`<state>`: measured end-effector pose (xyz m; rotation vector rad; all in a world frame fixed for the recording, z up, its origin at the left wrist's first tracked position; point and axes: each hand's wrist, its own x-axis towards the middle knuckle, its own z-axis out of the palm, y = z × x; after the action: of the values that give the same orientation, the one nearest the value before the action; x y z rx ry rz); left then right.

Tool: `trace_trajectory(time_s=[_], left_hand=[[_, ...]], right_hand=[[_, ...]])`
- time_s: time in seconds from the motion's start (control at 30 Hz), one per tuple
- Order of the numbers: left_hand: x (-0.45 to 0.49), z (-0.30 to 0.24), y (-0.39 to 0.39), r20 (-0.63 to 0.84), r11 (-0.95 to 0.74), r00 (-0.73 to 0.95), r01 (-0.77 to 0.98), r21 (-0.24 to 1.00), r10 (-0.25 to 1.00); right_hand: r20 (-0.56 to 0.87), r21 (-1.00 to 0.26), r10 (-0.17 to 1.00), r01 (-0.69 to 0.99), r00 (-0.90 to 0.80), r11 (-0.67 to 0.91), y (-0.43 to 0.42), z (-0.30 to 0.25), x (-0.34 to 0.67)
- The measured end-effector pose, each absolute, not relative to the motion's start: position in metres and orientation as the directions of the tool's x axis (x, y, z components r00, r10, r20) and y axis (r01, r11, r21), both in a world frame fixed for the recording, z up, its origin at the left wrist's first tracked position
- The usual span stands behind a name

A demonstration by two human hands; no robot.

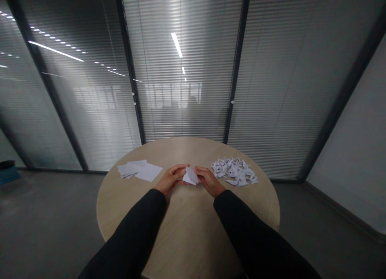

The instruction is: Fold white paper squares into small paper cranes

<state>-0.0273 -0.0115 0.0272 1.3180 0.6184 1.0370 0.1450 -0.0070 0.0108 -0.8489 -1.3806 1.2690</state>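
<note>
A small piece of folded white paper [190,177] is held between my two hands, just above the middle of the table. My left hand [172,178] grips its left side, thumb and fingers closed on the edge. On the opposite side my right hand [209,180] pinches the paper, its fingertips partly hidden behind it. Left of my hands lie several flat white paper sheets [149,172], loosely overlapping. To the right is a heap of small folded paper pieces [237,171] with pointed ends, which look like origami figures.
The round wooden table [187,238] stands before a glass partition with blinds [187,118] and dark frames. A white wall [356,158] is at the right. A blue container [7,172] with a dark top sits on the floor at far left.
</note>
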Motion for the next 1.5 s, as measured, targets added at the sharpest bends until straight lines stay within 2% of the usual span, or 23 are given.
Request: trace_trajectory(time_s=[0.17, 0.3, 0.47, 0.63, 0.8, 0.93, 1.1, 1.2, 1.3, 1.5], left_hand=[[-0.027, 0.027, -0.011, 0.184, -0.044, 0.487, -0.286, 0.957, 0.854], [-0.026, 0.023, -0.006, 0.202, -0.106, 0.455, -0.226, 0.968, 0.867], [-0.025, 0.017, 0.003, 0.237, -0.219, 0.314, -0.092, 0.971, 0.919], [-0.028, 0.016, 0.008, 0.291, -0.294, 0.155, -0.002, 0.956, 0.944], [-0.029, 0.017, 0.009, 0.307, -0.31, 0.104, 0.014, 0.951, 0.946], [-0.029, 0.013, 0.012, 0.296, -0.301, 0.131, 0.025, 0.953, 0.946], [-0.028, 0.007, 0.015, 0.354, -0.354, 0.112, -0.027, 0.935, 0.928], [-0.026, 0.007, 0.012, 0.339, -0.339, 0.183, -0.029, 0.94, 0.923], [-0.024, 0.01, 0.007, 0.29, -0.3, 0.284, -0.011, 0.954, 0.914], [-0.018, 0.011, 0.002, 0.241, -0.261, 0.379, 0.004, 0.965, 0.894]], right_hand=[[0.216, -0.968, 0.949, -0.181, -0.232, 0.176, -0.007, 0.011, 0.146], [0.222, -0.97, 0.944, -0.156, -0.245, 0.187, -0.004, 0.006, 0.145], [0.185, -0.979, 0.93, -0.143, -0.319, 0.146, -0.001, 0.003, 0.141], [0.188, -0.974, 0.937, -0.179, -0.294, 0.139, -0.002, 0.007, 0.142], [0.241, -0.969, 0.929, -0.028, -0.281, 0.244, -0.008, 0.011, 0.143], [0.315, -0.935, 0.91, 0.077, -0.27, 0.347, -0.01, 0.013, 0.144], [0.404, -0.858, 0.879, 0.228, -0.254, 0.46, -0.005, 0.01, 0.146], [0.435, -0.817, 0.869, 0.301, -0.237, 0.491, -0.002, 0.006, 0.146], [0.435, -0.814, 0.87, 0.311, -0.232, 0.49, -0.001, 0.003, 0.146], [0.41, -0.833, 0.869, 0.274, -0.277, 0.48, -0.001, 0.002, 0.145]])
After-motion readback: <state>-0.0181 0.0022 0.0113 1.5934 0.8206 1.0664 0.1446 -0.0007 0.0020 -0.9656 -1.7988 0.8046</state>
